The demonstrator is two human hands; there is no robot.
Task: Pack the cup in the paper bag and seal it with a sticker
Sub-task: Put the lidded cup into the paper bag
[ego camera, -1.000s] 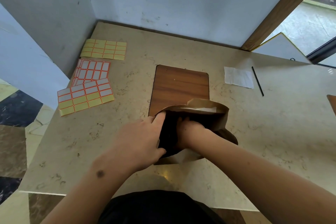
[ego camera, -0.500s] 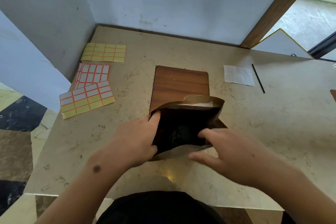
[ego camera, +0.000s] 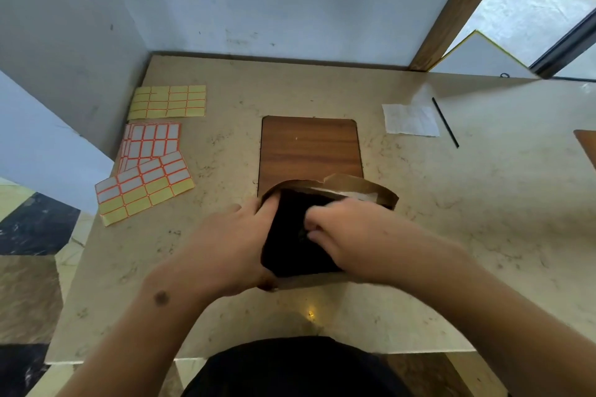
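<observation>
Standing open-mouthed at the table's [ego camera: 483, 235] centre, the paper bag [ego camera: 354, 187] overlapped the near edge of a wooden board [ego camera: 309, 145]. The left hand [ego camera: 232, 245] gripped the bag's left rim, thumb curled over the edge. The right hand [ego camera: 351, 235] reached into the mouth, fingers bent around something dark; whether they gripped the cup could not be told, since the interior was black. Sticker sheets [ego camera: 145, 187] lay at ten o'clock, a white paper [ego camera: 411, 119] and a black straw [ego camera: 445, 122] at two o'clock.
</observation>
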